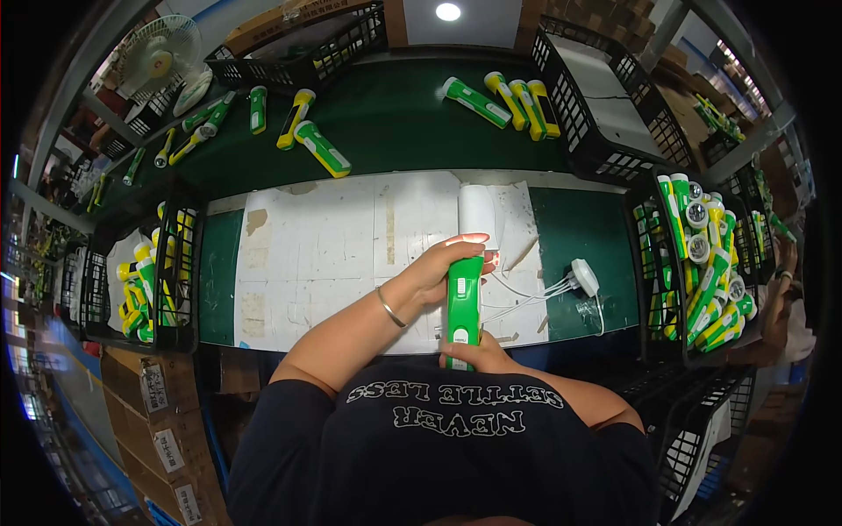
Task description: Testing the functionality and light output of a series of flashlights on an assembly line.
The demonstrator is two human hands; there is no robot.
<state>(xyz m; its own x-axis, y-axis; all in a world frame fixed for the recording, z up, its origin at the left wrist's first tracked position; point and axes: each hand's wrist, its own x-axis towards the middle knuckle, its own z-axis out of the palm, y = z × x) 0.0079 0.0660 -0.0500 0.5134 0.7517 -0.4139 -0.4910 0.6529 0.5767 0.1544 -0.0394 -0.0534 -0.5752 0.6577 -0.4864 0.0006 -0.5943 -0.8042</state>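
A green flashlight with a switch on its upper side is held lengthwise in front of my chest, over the near edge of the work surface. My left hand is closed round its far, head end. Around the near, tail end my right hand has its fingers closed. Just past the head lies a bright white piece, whose kind I cannot make out. Thin white cables run from beside the flashlight to a white plug block on the right.
White, stained sheeting covers the green table. Black crates of green and yellow flashlights stand at the left and right. Several flashlights lie across the far belt. Another black crate stands at the back right, and a fan back left.
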